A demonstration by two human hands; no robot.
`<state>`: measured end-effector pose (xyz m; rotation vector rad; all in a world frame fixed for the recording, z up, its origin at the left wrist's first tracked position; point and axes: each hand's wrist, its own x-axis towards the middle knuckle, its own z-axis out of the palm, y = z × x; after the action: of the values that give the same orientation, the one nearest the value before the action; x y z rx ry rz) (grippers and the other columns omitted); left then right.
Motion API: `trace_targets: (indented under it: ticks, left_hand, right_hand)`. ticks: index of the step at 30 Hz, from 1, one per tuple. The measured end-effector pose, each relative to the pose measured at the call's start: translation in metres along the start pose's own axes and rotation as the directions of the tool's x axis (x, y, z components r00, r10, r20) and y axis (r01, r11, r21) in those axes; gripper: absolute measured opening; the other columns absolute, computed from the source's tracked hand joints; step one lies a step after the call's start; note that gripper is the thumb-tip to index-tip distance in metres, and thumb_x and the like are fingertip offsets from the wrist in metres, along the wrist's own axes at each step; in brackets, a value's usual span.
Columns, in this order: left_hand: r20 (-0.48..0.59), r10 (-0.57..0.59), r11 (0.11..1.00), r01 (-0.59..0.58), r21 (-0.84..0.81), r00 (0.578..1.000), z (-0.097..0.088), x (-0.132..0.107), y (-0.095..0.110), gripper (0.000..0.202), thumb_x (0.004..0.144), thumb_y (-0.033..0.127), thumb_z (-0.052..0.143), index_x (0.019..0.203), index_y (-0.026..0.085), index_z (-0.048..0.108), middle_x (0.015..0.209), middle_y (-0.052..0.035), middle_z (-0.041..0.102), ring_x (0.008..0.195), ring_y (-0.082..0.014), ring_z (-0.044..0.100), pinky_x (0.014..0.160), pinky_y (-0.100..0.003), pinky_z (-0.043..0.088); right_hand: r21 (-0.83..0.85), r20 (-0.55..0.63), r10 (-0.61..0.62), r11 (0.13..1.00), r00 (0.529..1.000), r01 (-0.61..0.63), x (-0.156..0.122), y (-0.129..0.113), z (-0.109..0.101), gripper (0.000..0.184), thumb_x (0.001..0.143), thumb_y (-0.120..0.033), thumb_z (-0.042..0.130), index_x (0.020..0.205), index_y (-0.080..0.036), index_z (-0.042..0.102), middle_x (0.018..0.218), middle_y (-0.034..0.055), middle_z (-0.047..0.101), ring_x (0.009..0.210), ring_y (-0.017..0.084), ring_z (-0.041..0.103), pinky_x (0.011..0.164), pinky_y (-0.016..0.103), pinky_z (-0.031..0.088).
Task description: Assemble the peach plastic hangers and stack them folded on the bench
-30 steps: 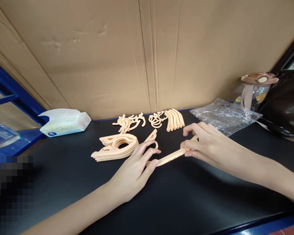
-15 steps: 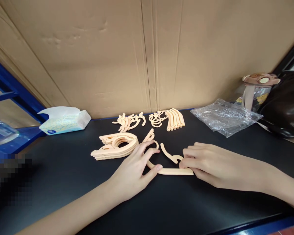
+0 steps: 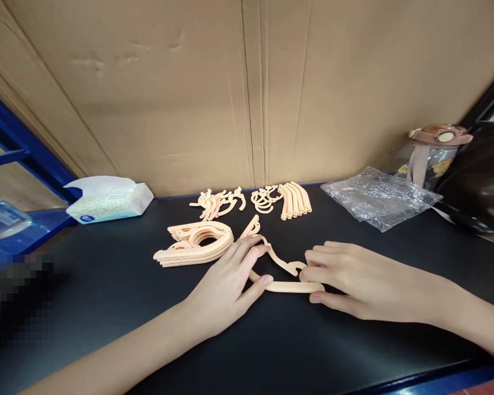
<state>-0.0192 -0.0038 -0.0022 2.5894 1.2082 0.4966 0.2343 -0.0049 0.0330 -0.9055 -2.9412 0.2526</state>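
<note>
A peach-coloured plastic hanger (image 3: 295, 287) lies on the black table in front of me. My left hand (image 3: 236, 274) grips its middle, thumb on the near arm and fingers over the far side. From the fingers of my right hand (image 3: 337, 277) runs a slim curved hanger piece (image 3: 280, 262) with a small notch. Its left end meets the hanger near my left fingertips; whether it is joined there I cannot tell. My right thumb touches the near arm's end. A stack of similar folded hangers (image 3: 195, 255) lies just left of my left hand.
Behind lie a pile of loose curved pieces (image 3: 216, 204), some hooks (image 3: 264, 198) and a row of hanger arms (image 3: 295, 201). A tissue pack (image 3: 109, 203) stands at left. A clear plastic bag (image 3: 381, 197) and a bottle (image 3: 432, 153) are at right, before a cardboard wall (image 3: 168, 99).
The slim curved piece has shifted left, its end now at the hanger by my left fingers. My right thumb has come onto the near arm's end. My left hand stays put.
</note>
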Motion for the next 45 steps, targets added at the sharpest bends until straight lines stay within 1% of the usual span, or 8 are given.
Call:
trace_targets:
  ticks: [4, 8, 13, 16, 21, 28, 38, 45]
  left_hand:
    - [0.026, -0.003, 1.0, 0.003, 0.005, 1.0, -0.0018, 0.0011, 0.0007, 0.035, 0.097, 0.036, 0.04, 0.13, 0.025, 0.047, 0.143, -0.0081, 0.038, 0.133, -0.0277, 0.036, 0.108, -0.047, 0.036]
    - [0.026, 0.002, 1.0, -0.002, -0.007, 1.0, -0.0021, 0.0013, 0.0009, 0.034, 0.096, 0.035, 0.041, 0.128, 0.026, 0.05, 0.142, -0.0075, 0.038, 0.133, -0.0294, 0.036, 0.106, -0.049, 0.038]
    - [0.02, -0.008, 1.0, 0.008, -0.02, 1.0, -0.0014, 0.0002, -0.0004, 0.033, 0.096, 0.036, 0.042, 0.126, 0.028, 0.053, 0.142, -0.0063, 0.039, 0.129, -0.0294, 0.042, 0.105, -0.047, 0.041]
    - [0.023, -0.026, 0.999, 0.027, -0.043, 0.999, -0.001, -0.0004, -0.0008, 0.036, 0.096, 0.037, 0.042, 0.129, 0.028, 0.048, 0.144, -0.006, 0.037, 0.131, -0.0281, 0.041, 0.107, -0.046, 0.039]
    - [-0.003, -0.097, 0.989, 0.097, -0.113, 0.995, -0.0005, -0.0002, -0.0012, 0.055, 0.092, 0.04, 0.049, 0.14, 0.028, 0.026, 0.145, -0.007, 0.037, 0.134, -0.0275, 0.036, 0.108, -0.046, 0.037]
    - [-0.014, -0.08, 0.991, 0.078, -0.112, 0.997, -0.0001, 0.0002, -0.002, 0.055, 0.09, 0.041, 0.052, 0.138, 0.028, 0.028, 0.145, -0.0069, 0.036, 0.135, -0.0273, 0.036, 0.107, -0.045, 0.038]
    - [0.015, -0.082, 0.989, 0.083, -0.12, 0.997, -0.0005, -0.0007, -0.0011, 0.055, 0.091, 0.042, 0.05, 0.139, 0.028, 0.028, 0.149, -0.0064, 0.032, 0.136, -0.0278, 0.034, 0.109, -0.047, 0.037]
    - [0.066, -0.066, 0.982, 0.076, -0.174, 0.996, -0.0066, -0.0005, 0.0042, 0.053, 0.092, 0.038, 0.049, 0.14, 0.029, 0.028, 0.15, -0.0049, 0.031, 0.136, -0.0275, 0.035, 0.104, -0.043, 0.045]
  right_hand:
    - [-0.006, 0.011, 0.021, 1.0, 1.0, -0.021, 0.0007, -0.0008, 0.0006, 0.004, 0.09, -0.022, 0.055, 0.087, -0.021, 0.052, 0.08, -0.0016, 0.054, 0.074, 0.016, 0.05, 0.066, 0.03, 0.035]
    - [0.028, 0.031, 0.05, 0.998, 0.998, -0.05, 0.0011, -0.0017, -0.0004, 0.007, 0.089, -0.023, 0.055, 0.084, -0.021, 0.05, 0.078, -0.0025, 0.054, 0.072, 0.016, 0.049, 0.064, 0.029, 0.034]
    - [0.053, 0.032, 0.042, 0.998, 0.999, -0.044, 0.0016, -0.0016, -0.0014, 0.01, 0.091, -0.024, 0.051, 0.082, -0.021, 0.05, 0.077, -0.0016, 0.054, 0.071, 0.016, 0.05, 0.065, 0.03, 0.034]
    - [0.052, 0.033, 0.034, 0.998, 0.999, -0.035, 0.0011, -0.0015, -0.0009, 0.009, 0.091, -0.024, 0.051, 0.083, -0.021, 0.05, 0.078, -0.001, 0.053, 0.073, 0.017, 0.05, 0.065, 0.03, 0.035]
    - [0.088, 0.034, 0.019, 0.996, 0.999, -0.022, 0.0007, -0.0013, 0.0002, 0.007, 0.091, -0.022, 0.05, 0.084, -0.021, 0.051, 0.085, -0.0002, 0.052, 0.076, 0.016, 0.051, 0.066, 0.03, 0.038]
    - [0.131, -0.025, 0.073, 0.989, 0.997, -0.069, 0.0016, 0.0015, 0.0033, 0.005, 0.088, -0.025, 0.055, 0.087, -0.021, 0.052, 0.102, 0.0019, 0.052, 0.086, 0.017, 0.053, 0.074, 0.032, 0.044]
    - [0.188, -0.009, -0.012, 0.982, 1.0, 0.013, 0.0026, 0.0001, 0.004, 0.005, 0.089, -0.016, 0.051, 0.086, -0.021, 0.049, 0.102, 0.0012, 0.055, 0.089, 0.016, 0.053, 0.076, 0.031, 0.043]
    - [0.221, -0.013, -0.052, 0.974, 0.999, 0.053, 0.0047, 0.0001, 0.005, 0.009, 0.092, -0.015, 0.044, 0.09, -0.021, 0.05, 0.101, 0.0033, 0.056, 0.092, 0.017, 0.052, 0.079, 0.033, 0.043]
